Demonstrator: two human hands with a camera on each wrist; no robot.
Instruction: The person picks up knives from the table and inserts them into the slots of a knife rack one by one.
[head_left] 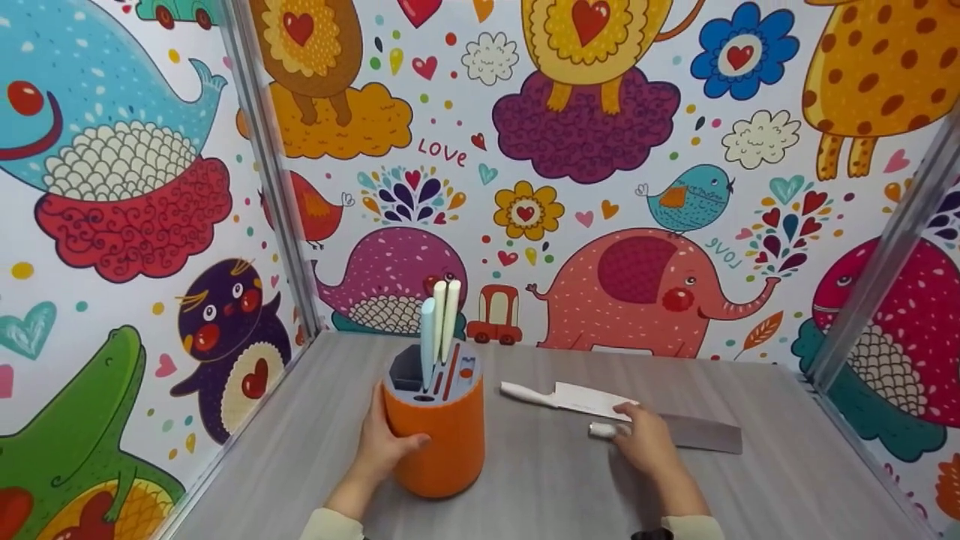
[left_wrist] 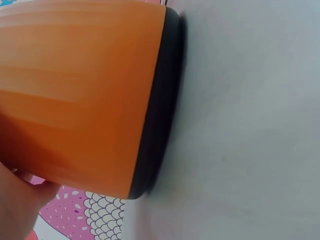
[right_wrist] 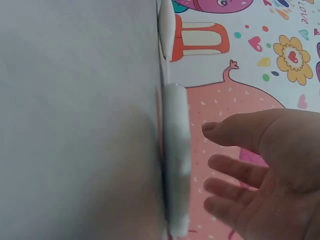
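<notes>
My left hand (head_left: 382, 439) grips the orange knife block (head_left: 441, 442) from its left side, thumb across the front. The block stands upright on the table; its orange wall and black base fill much of the left wrist view. Several pale-handled tools (head_left: 442, 322) stick up from its slots. My right hand (head_left: 646, 442) hovers over two knives on the table, thumb and fingers apart. Nearest to it is a white handle (right_wrist: 176, 160), apart from the fingers in the right wrist view. It belongs to a broad grey-bladed knife (head_left: 705, 433). Behind lies a white-bladed knife (head_left: 592, 399).
The grey wood-grain table (head_left: 536, 480) ends at a back wall (head_left: 465, 187) covered in cartoon animals. Metal posts (head_left: 281, 195) stand at its left and right corners. An open dark compartment (head_left: 409, 369) shows in the block's top.
</notes>
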